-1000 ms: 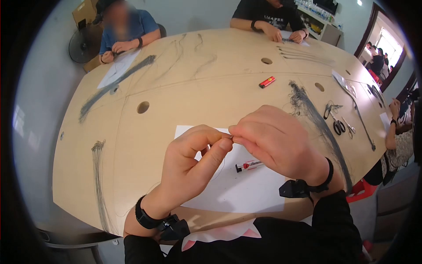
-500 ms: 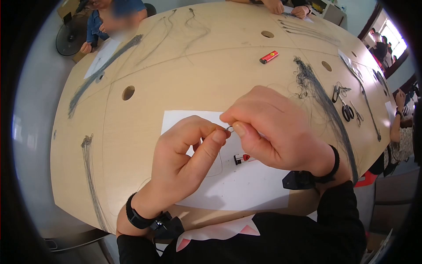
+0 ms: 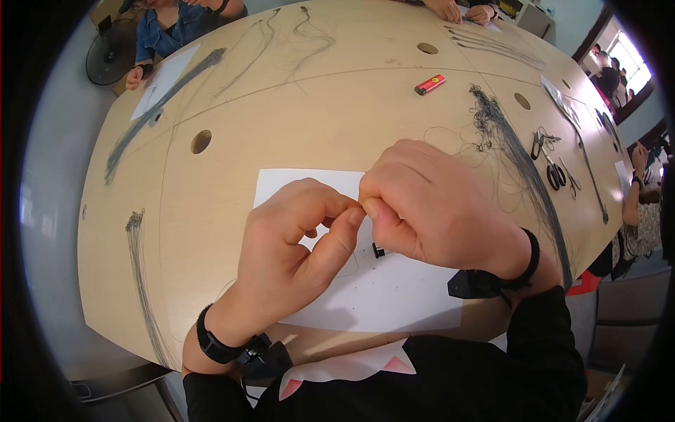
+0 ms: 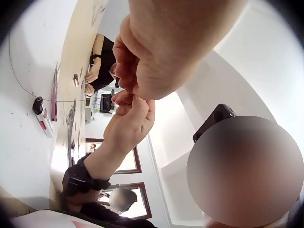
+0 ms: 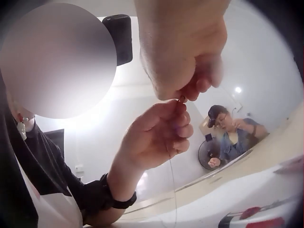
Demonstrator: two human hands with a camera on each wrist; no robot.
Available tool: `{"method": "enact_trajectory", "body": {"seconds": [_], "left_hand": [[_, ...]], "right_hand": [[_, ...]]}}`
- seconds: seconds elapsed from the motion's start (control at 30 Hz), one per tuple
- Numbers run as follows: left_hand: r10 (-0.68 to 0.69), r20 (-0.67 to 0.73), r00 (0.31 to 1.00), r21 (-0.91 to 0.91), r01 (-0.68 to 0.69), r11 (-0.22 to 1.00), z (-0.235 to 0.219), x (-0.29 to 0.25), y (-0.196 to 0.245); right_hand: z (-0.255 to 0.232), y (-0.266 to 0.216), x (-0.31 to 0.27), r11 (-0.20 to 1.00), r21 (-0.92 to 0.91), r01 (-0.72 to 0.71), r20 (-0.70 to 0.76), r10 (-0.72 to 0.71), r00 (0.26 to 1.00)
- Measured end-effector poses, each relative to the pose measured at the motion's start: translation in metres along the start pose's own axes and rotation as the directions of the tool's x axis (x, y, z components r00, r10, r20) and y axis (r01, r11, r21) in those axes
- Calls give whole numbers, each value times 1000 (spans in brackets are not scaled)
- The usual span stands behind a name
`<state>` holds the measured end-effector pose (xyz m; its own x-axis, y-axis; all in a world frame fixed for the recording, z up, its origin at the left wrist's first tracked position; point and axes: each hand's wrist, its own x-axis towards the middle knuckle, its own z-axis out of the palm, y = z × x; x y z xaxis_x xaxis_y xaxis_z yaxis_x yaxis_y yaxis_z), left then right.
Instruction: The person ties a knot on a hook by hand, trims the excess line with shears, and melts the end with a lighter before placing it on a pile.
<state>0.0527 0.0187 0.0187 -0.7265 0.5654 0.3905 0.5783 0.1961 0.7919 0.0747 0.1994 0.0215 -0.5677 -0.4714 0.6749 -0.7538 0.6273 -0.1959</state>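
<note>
Over the white paper (image 3: 394, 302), my left hand (image 3: 302, 232) and right hand (image 3: 436, 204) meet fingertip to fingertip. Each pinches between thumb and forefinger a tiny dark loop (image 5: 182, 99) at the end of a thin strand, mostly hidden by the fingers. From the left hand the strand (image 5: 172, 185) hangs down toward the paper in the right wrist view. A slim white-and-red tube with a black end (image 4: 43, 118) lies on the paper. In the head view, my right hand covers most of it.
A dark bundle of strands with tangled ends (image 3: 524, 162) lies to the right, beside scissors (image 3: 555, 176). A thinner bundle (image 3: 144, 288) lies left, another (image 3: 165, 112) farther back. Beyond my hands are a red lighter (image 3: 430, 84) and a table hole (image 3: 201, 141). People sit across the table.
Half a second ago the fingertips stood slightly apart with the small loop showing between them; now they are together and cover it. The head view has tilted down.
</note>
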Motion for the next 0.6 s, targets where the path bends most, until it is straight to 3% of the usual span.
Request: {"method": "enact_trajectory", "body": {"seconds": [0.07,0.1,0.17,0.27,0.4,0.47,0.6], "left_hand": [[34,-6,999,5,-34,999,0,1,-1],[32,-6,999,5,-32,999,0,1,-1],[1,-28,1000,-44,-2,999,0,0,-1],[-11,-43,999,-73,7,997,1,0,-4],[-63,6,998,-82,64,995,0,1,-1],[-161,-16,987,-188,155,970,1,-1,-3],[-124,-71,990,-177,110,978,2,0,-8]], "right_hand": [[-1,-2,1,944,265,-197,77,183,980],[-2,-1,0,944,265,-197,78,183,980],[-5,1,-2,837,441,-323,109,308,945],[-8,-1,1,799,483,-358,95,359,929],[-5,3,1,902,372,-222,64,213,975],[-3,4,0,942,300,-152,25,151,988],[-3,6,1,937,315,-151,21,152,988]]}}
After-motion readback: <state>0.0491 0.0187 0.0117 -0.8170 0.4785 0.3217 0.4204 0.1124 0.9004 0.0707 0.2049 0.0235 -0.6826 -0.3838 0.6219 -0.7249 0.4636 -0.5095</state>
